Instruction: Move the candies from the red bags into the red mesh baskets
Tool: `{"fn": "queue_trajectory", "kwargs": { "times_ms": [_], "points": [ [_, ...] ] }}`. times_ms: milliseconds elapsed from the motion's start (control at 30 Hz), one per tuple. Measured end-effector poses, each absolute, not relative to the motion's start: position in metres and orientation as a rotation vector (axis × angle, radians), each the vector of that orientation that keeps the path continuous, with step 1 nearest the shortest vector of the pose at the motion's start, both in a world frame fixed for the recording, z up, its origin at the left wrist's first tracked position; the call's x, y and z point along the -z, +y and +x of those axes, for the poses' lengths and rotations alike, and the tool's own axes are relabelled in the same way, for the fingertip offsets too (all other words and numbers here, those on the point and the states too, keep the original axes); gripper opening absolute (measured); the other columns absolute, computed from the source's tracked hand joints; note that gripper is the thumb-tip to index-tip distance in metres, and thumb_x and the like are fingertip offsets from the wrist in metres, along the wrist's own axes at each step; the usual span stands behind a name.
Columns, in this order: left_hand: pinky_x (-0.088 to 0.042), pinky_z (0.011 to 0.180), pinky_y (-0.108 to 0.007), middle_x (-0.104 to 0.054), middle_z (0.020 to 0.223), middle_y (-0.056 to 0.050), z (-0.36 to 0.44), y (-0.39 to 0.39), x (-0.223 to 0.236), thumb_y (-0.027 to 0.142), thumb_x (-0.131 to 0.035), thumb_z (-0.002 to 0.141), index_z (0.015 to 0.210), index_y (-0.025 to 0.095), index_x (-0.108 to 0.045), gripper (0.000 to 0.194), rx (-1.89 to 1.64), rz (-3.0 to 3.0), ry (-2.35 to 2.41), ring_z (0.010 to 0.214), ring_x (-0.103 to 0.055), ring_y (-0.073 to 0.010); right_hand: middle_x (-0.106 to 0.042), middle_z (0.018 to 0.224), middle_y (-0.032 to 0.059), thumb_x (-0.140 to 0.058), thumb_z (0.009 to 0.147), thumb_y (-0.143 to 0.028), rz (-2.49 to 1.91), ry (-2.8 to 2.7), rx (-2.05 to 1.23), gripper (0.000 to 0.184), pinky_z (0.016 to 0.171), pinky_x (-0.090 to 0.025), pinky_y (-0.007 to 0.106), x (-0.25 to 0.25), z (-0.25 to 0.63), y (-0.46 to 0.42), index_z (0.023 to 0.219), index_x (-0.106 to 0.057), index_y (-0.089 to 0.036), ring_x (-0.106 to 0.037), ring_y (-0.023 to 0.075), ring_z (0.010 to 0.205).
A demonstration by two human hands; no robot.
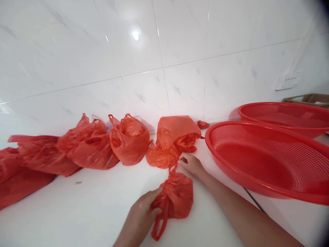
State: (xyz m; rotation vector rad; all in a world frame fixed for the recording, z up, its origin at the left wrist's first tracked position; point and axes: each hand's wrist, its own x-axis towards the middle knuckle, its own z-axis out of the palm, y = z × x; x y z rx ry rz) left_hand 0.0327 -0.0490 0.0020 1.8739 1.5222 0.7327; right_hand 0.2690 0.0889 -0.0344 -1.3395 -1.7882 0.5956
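Note:
A filled red plastic bag point(180, 197), gathered at its neck, rests on the white surface in front of me. My left hand point(145, 212) is closed around its left side, with one handle loop hanging below the fingers. At the bag's far end, my right hand point(191, 165) is in a pinch at the tip of the other handle point(172, 170); the fingertips partly hide the contact. Just beyond these fingers lies a crumpled red bag point(161, 156), against a larger, puffed-out red bag point(177, 130).
More full red bags point(130, 140) line the tiled wall to the left. Two red perforated plastic baskets point(257, 164) occupy the right side, near a wall socket point(289, 80). A small scrap point(78, 183) lies on the white surface point(102, 206).

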Motion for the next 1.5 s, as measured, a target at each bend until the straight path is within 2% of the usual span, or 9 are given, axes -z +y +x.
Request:
{"fn": "queue_trajectory", "kwargs": {
  "times_ms": [233, 433, 667, 867, 1000, 1100, 1233, 1333, 1500],
  "points": [
    [-0.052, 0.075, -0.030, -0.073, 0.090, 0.000, -0.088, -0.076, -0.026, 0.027, -0.053, 0.074, 0.110, 0.028, -0.064, 0.038, -0.701, 1.648, 2.135, 0.082, -0.067, -0.0216, -0.065, 0.083, -0.0002, -0.050, 0.080, -0.029, -1.483, -1.743, -0.634, 0.024, 0.066, -0.040, 0.028, 0.035, 0.267, 0.086, 0.102, -0.059, -0.026, -0.059, 0.0169, 0.074],
    [-0.049, 0.086, -0.047, -0.061, 0.113, -0.011, -0.165, -0.097, -0.017, 0.042, -0.051, 0.077, 0.113, 0.022, -0.060, 0.042, -0.750, 1.900, 2.709, 0.100, -0.061, -0.0320, -0.057, 0.112, 0.0059, -0.053, 0.079, -0.036, -1.467, -1.757, -0.492, 0.055, 0.076, -0.046, 0.032, 0.041, 0.262, 0.093, 0.132, -0.043, -0.028, -0.059, 0.0195, 0.088],
    [-0.048, 0.093, -0.045, -0.055, 0.124, -0.010, -0.114, -0.064, 0.008, 0.037, -0.053, 0.081, 0.112, 0.025, -0.060, 0.033, -0.843, 2.268, 2.246, 0.114, -0.055, -0.0284, -0.026, 0.148, 0.0115, -0.058, 0.078, -0.033, -1.374, -2.055, -0.116, 0.061, 0.103, -0.031, 0.043, 0.047, 0.237, 0.082, 0.136, -0.043, -0.026, -0.032, 0.0300, 0.131],
    [-0.035, 0.104, -0.053, -0.050, 0.135, -0.013, -0.034, -0.004, 0.043, 0.040, -0.059, 0.079, 0.124, 0.022, -0.053, 0.049, -0.874, 2.248, 1.864, 0.126, -0.045, -0.0311, -0.061, 0.102, 0.0097, -0.052, 0.078, -0.020, -1.218, -2.226, -0.191, 0.045, 0.086, -0.039, 0.039, 0.045, 0.223, 0.068, 0.123, -0.055, -0.017, -0.052, 0.0240, 0.094],
    [-0.037, 0.101, -0.049, -0.056, 0.130, -0.013, 0.011, 0.015, 0.034, 0.041, -0.056, 0.081, 0.139, 0.023, -0.035, 0.063, -1.152, 1.946, 1.639, 0.120, -0.051, -0.0300, -0.053, 0.072, 0.0012, -0.042, 0.063, 0.001, -1.118, -2.168, -0.320, 0.027, 0.069, -0.037, 0.028, 0.042, 0.224, 0.065, 0.071, -0.059, -0.019, -0.046, 0.0162, 0.073],
    [-0.041, 0.095, -0.041, -0.062, 0.120, -0.011, 0.032, 0.021, 0.024, 0.042, -0.050, 0.087, 0.144, 0.024, -0.021, 0.066, -1.365, 1.529, 1.448, 0.112, -0.057, -0.0248, -0.049, 0.073, -0.0007, -0.036, 0.058, 0.005, -1.011, -2.046, -0.441, 0.028, 0.064, -0.036, 0.023, 0.039, 0.226, 0.061, 0.066, -0.049, -0.018, -0.046, 0.0136, 0.072],
    [-0.047, 0.084, -0.035, -0.067, 0.085, -0.002, 0.034, 0.030, 0.028, 0.031, -0.066, 0.076, 0.144, 0.022, -0.014, 0.086, -1.572, 1.107, 1.242, 0.084, -0.065, -0.0186, -0.050, 0.074, -0.0008, -0.037, 0.063, 0.003, -1.023, -2.018, -0.394, 0.025, 0.065, -0.037, 0.025, 0.039, 0.228, 0.054, 0.066, -0.047, -0.019, -0.046, 0.0140, 0.072],
    [-0.048, 0.078, -0.030, -0.063, 0.071, 0.004, 0.022, 0.032, 0.034, 0.020, -0.071, 0.066, 0.136, 0.023, -0.030, 0.081, -1.623, 0.928, 1.057, 0.070, -0.063, -0.0135, -0.056, 0.081, 0.0019, -0.042, 0.068, -0.002, -1.129, -2.008, -0.285, 0.023, 0.074, -0.042, 0.030, 0.046, 0.232, 0.051, 0.076, -0.055, -0.019, -0.050, 0.0170, 0.079],
    [-0.049, 0.072, -0.025, -0.068, 0.079, -0.004, 0.004, 0.024, 0.032, 0.008, -0.065, 0.063, 0.085, 0.013, -0.064, 0.022, -1.445, 0.867, 0.797, 0.072, -0.063, -0.0138, -0.053, 0.124, 0.0127, -0.056, 0.073, -0.021, -1.315, -1.935, -0.220, 0.047, 0.101, -0.037, 0.042, 0.058, 0.245, 0.044, 0.120, -0.054, -0.016, -0.046, 0.0264, 0.118]
  ]
}}
